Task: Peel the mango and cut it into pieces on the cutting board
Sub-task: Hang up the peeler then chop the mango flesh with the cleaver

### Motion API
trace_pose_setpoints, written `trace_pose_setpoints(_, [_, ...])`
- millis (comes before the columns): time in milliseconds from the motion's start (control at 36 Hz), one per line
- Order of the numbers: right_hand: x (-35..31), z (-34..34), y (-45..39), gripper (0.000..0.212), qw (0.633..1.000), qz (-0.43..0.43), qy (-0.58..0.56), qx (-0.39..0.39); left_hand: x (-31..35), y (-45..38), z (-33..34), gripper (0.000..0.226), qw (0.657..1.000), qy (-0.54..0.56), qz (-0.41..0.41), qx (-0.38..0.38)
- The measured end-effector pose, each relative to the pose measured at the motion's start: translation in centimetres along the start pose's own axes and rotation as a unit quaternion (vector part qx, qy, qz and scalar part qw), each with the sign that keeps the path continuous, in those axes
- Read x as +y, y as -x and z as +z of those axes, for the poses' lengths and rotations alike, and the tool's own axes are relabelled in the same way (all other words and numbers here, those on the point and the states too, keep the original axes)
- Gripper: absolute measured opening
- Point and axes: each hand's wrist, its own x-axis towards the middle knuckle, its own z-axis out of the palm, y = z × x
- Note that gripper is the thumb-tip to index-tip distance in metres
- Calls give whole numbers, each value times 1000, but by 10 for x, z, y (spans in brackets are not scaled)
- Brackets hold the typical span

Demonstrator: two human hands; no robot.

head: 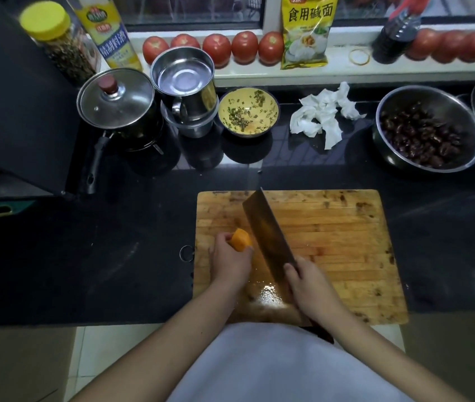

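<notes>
A wooden cutting board lies on the dark counter in front of me. My left hand grips an orange, peeled piece of mango at the board's left side. My right hand grips the handle of a wide cleaver. Its blade runs from my hand toward the board's far edge, right beside the mango on its right. A wet, shiny patch shows on the board between my hands.
Behind the board stand a lidded pot, a steel cup, a yellow bowl with green bits, crumpled paper towel and a steel bowl of dark fruit. Tomatoes line the windowsill. A black appliance stands on the left.
</notes>
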Motion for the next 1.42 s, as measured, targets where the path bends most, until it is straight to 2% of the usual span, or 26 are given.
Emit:
trace_pose_setpoints(250, [2, 8, 15, 32, 996, 8, -89, -17, 0, 0, 5, 41, 998, 55, -13, -3])
trace_pose_setpoints(417, [9, 5, 24, 37, 995, 14, -94, -10, 1, 0, 4, 41, 995, 92, -41, -24])
trace_pose_setpoints(472, [10, 3, 25, 33, 998, 7, -68, -6, 2, 0, 4, 42, 993, 93, -50, -45])
trace_pose_setpoints(583, [12, -3, 29, 14, 1000, -6, -12, 0, 5, 0, 3, 39, 984, 129, -80, -91])
trace_pose_setpoints(695, [11, -9, 33, 14, 999, -16, 23, 15, 4, 0, 3, 38, 968, 185, -110, -128])
trace_pose_setpoints(806, [8, -11, 34, 14, 1000, -14, 15, 18, 3, 2, 8, 37, 972, 193, -90, -95])
trace_pose_setpoints(1056, [-1, -13, 38, 12, 1000, 0, 9, 10, 7, 5, 13, 32, 993, 98, -64, -31])
trace_pose_setpoints(1250, [-8, -13, 39, 13, 999, -2, 43, 18, 2, 8, 9, 33, 985, 139, -89, -56])
trace_pose_setpoints(1417, [-18, -18, 50, 17, 988, -39, 146, 33, 0, 9, 13, 34, 984, 146, -93, -48])
